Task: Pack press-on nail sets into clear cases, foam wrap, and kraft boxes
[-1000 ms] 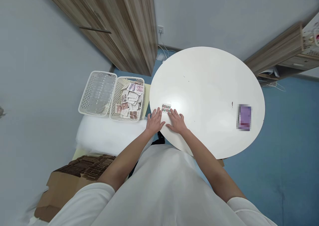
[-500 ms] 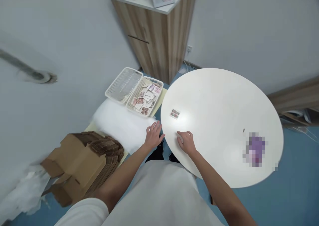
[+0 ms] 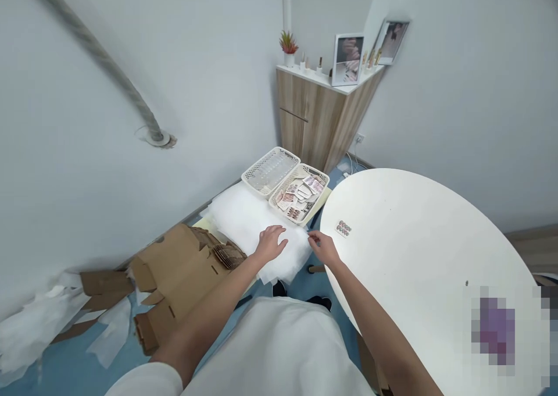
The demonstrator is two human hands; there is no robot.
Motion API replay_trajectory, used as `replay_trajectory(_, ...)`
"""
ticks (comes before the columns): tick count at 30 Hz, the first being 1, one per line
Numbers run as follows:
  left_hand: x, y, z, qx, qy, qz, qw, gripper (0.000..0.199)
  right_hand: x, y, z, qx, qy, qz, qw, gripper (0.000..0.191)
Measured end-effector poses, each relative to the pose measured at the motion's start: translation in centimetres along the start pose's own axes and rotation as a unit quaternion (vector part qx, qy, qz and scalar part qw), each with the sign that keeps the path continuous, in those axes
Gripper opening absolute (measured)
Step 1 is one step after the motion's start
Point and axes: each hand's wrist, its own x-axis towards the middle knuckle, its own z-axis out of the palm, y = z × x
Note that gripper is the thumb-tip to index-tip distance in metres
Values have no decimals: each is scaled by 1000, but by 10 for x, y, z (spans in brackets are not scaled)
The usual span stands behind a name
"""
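Thin white packing sheets (image 3: 244,216) lie in a stack on the low stand at the left. My left hand (image 3: 271,243) hovers over or rests on this stack, its fingers spread and holding nothing. Beside the sheets' right corner, at the round table's rim, is my right hand (image 3: 323,248). Its thumb and fingers are drawn together, and whatever may be between them is too small to make out. A small card of press-on nails (image 3: 343,228) lies on the white round table (image 3: 405,239), just right of that hand.
Behind the sheets sits an open white basket (image 3: 300,193) of nail cards. Flattened cardboard boxes (image 3: 178,262) are piled at the left. A wooden cabinet (image 3: 311,114) with picture frames stands in the corner. A blurred purple item (image 3: 497,326) lies on the table's right.
The view has turned to the left and tilted up. My left hand has moved in over the white sheets. My right hand has left the tabletop for the sheets' corner, its fingers closing.
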Motion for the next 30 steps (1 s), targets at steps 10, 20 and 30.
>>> replay_trajectory(10, 36, -60, -61, -175, 61, -134, 973, 44, 77, -60, 25, 22, -52, -18, 998, 36)
replay_trajectory(20, 84, -85, -73, -289, 46, -193, 936, 47, 162, -72, 45, -77, -98, 8, 992, 45)
replay_trajectory(30, 195, -105, -43, -442, 15, -308, 842, 50, 255, -66, 78, -308, -83, -64, 946, 39)
